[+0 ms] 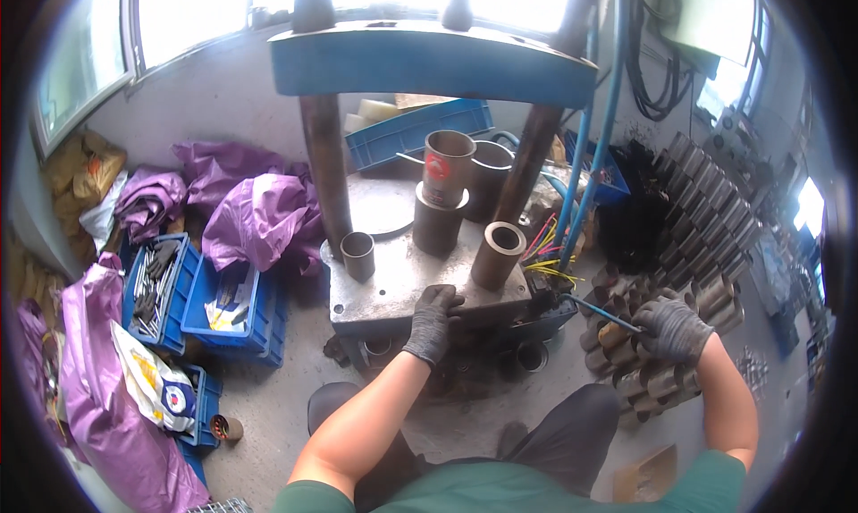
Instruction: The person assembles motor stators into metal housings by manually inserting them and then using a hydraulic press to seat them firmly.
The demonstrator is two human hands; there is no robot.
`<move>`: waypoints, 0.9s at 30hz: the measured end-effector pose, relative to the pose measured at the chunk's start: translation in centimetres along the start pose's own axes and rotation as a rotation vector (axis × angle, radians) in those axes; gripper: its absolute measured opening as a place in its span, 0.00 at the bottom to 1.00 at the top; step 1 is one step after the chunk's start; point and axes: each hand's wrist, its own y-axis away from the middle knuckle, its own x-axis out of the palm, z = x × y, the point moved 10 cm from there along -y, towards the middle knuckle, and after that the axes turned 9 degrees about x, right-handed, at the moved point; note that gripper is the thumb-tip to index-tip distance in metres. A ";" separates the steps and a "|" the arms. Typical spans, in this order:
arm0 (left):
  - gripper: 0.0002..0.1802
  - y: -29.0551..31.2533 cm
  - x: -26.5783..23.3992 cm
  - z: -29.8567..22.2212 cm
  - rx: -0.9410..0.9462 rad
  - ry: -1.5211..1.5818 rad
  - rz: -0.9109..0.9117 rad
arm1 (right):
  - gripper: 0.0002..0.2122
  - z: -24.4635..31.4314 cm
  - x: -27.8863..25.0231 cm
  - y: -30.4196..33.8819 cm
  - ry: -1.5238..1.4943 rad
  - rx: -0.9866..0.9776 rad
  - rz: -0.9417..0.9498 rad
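Observation:
My left hand (433, 323), in a grey glove, rests at the front edge of a press's metal bed (393, 291), fingers loosely laid there and holding nothing visible. My right hand (672, 329), also gloved, is closed around the end of a thin blue rod (603, 315). The rod's other end reaches beside the bed's right front corner. On the bed stand a short metal sleeve (358, 257) at left and a thick-walled sleeve (499, 256) at right. Between them a metal cylinder with a red mark (447, 169) stands upright on a wider ring-topped sleeve (438, 225).
A blue crossbeam (429, 62) spans the press columns. Stacked metal sleeves (706, 218) fill the right side. Blue crates (234, 312) and purple sheeting (116, 388) lie at left. Blue hoses (597, 138) and coloured wires (545, 245) run beside the right column.

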 end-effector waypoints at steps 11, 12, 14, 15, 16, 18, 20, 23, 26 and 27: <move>0.62 -4.8 4.2 -1.2 0.673 -0.853 -0.060 | 0.10 -4.8 -4.0 3.4 -0.322 0.127 -0.975; 0.60 -5.7 5.3 -0.9 0.700 -0.856 -0.068 | 0.11 -6.2 -4.9 2.6 -0.346 0.169 -1.009; 0.56 -6.7 6.8 -1.0 0.761 -0.882 -0.095 | 0.08 -7.8 -5.9 0.4 -0.328 0.216 -1.012; 0.54 -7.3 7.8 -1.2 0.790 -0.884 -0.100 | 0.10 -8.4 -6.9 -0.2 -0.340 0.237 -1.032; 0.53 -7.9 8.6 -1.2 0.804 -0.854 -0.095 | 0.16 -9.3 -7.3 -1.4 -0.357 0.294 -1.011; 0.50 -8.3 9.9 -2.0 0.830 -0.751 -0.061 | 0.23 -10.7 -8.3 -3.7 -0.402 0.391 -0.900; 0.47 -8.1 10.8 -2.4 0.846 -0.632 -0.006 | 0.25 -12.4 -8.5 -6.2 -0.429 0.467 -0.841; 0.46 -8.2 10.9 -2.4 0.716 -0.724 -0.035 | 0.25 -13.3 -8.7 -7.4 -0.468 0.520 -0.742; 0.17 -5.1 11.5 -2.6 0.667 -0.455 0.192 | 0.16 -13.6 -8.5 -7.9 -0.441 0.525 -0.703; 0.11 -4.8 10.3 -2.5 0.611 -0.281 0.235 | 0.14 -13.3 -8.6 -8.3 -0.434 0.517 -0.692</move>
